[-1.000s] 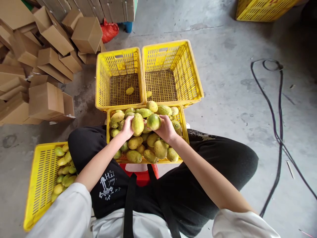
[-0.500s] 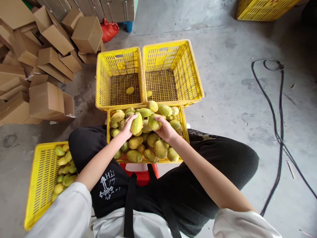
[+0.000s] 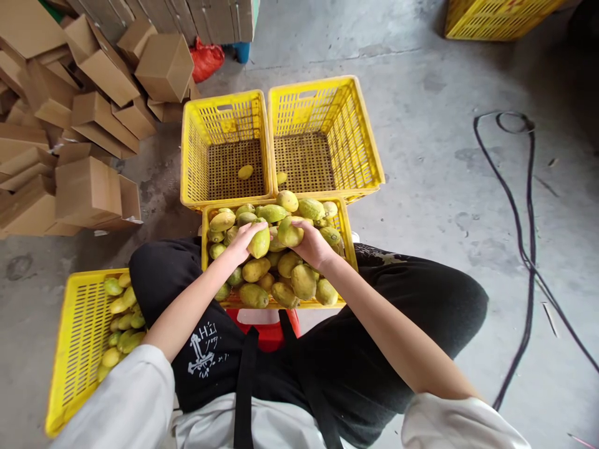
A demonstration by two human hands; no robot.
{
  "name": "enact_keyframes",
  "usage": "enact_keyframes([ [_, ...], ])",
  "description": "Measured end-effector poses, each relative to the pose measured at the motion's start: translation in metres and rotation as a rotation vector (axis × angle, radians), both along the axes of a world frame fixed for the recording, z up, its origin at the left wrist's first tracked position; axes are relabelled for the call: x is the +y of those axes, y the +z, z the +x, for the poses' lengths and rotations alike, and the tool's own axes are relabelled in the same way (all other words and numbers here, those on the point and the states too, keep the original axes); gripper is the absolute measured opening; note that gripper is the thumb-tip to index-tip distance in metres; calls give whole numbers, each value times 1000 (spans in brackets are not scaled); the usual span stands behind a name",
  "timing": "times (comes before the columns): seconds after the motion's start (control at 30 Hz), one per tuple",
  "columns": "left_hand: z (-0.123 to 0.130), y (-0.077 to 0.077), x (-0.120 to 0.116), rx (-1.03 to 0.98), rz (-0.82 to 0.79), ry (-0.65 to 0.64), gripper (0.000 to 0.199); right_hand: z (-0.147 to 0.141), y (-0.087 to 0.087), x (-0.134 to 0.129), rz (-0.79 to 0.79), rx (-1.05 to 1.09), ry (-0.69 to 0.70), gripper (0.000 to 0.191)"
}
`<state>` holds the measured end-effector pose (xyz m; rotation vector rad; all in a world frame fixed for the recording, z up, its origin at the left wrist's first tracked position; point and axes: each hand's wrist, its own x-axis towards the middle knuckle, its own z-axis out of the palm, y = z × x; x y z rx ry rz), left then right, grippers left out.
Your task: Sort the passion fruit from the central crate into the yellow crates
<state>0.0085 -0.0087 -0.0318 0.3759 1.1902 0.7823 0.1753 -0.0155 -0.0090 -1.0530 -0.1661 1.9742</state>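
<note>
My left hand (image 3: 243,242) is closed round a green-yellow papaya (image 3: 259,241), thumb over its top. Just to the right, my right hand (image 3: 312,244) grips another papaya (image 3: 289,232). Both fruits are held over a yellow crate (image 3: 350,251) heaped with papayas, between my knees. Some fingers are hidden behind the fruits. Beyond this crate stand two more yellow crates side by side. One papaya (image 3: 245,172) lies in the left crate (image 3: 187,156), and another papaya (image 3: 281,178) shows in the right crate (image 3: 358,134).
At lower left, a yellow crate (image 3: 75,349) holds more papayas beside my knee. Cardboard boxes (image 3: 88,190) are piled at the left. A red bag (image 3: 206,59) lies behind them. A black cable (image 3: 526,249) runs along the floor at right. Another yellow crate (image 3: 496,19) stands far right.
The papaya in my left hand has turned, with its narrower end now more toward me. My right hand keeps its papaya in nearly the same place.
</note>
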Motion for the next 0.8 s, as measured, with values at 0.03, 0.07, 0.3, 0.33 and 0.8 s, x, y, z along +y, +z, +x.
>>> enact_keyframes([
  [0.03,0,1,0,-7,-23,-2,17,1,0,1,-11,2,19,9],
  [0.07,1,1,0,-18,-48,1,18,2,-1,1,-19,4,36,11],
  [0.3,0,-3,5,-225,-76,161,22,4,-5,2,-24,36,33,19],
  [0.33,-1,-3,6,-231,-76,184,23,4,-4,2,-16,31,38,18],
  [0.8,1,9,-1,-113,16,66,31,1,-5,-3,89,-76,7,12],
])
